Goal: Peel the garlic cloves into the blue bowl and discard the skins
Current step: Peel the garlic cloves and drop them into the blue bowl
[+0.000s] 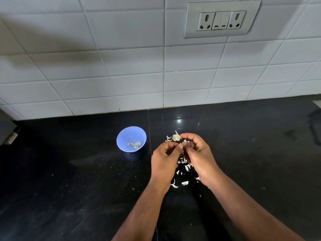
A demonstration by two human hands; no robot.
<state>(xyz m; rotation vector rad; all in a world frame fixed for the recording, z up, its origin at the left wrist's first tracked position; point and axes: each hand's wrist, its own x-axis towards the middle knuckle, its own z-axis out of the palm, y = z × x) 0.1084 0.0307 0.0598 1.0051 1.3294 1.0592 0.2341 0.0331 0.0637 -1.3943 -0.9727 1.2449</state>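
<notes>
Both forearms reach in from the bottom edge, bare, meeting over the dark counter (69, 180). At their ends the left hand (164, 160) and right hand (198, 157) come together fingertip to fingertip, just above the scattered skins (185, 183). Left thumb and forefinger are curled in and pinch a small pale thing at the tips, most likely a clove (181, 146); it is too small to tell more. Right fingers are curled too, closing toward the same spot from the other side, with the forefinger arched over the top; whether they actually grip the clove cannot be told.

Just behind the right fingers, on the counter, sits the garlic head (175, 137), partly broken, with papery bits around it. More skins lie between and beneath the two wrists, white flakes strewn toward the near edge, and a few specks reach further left.

Left of the hands, near but apart from them, stands the blue bowl (131, 133), upright, with a few yellowish peeled cloves (136, 145) lying at its bottom.

Behind the counter rises a wall of white tiles (121, 75), and high on the right is a grey socket plate (221, 19) with two outlets and two switches.
</notes>
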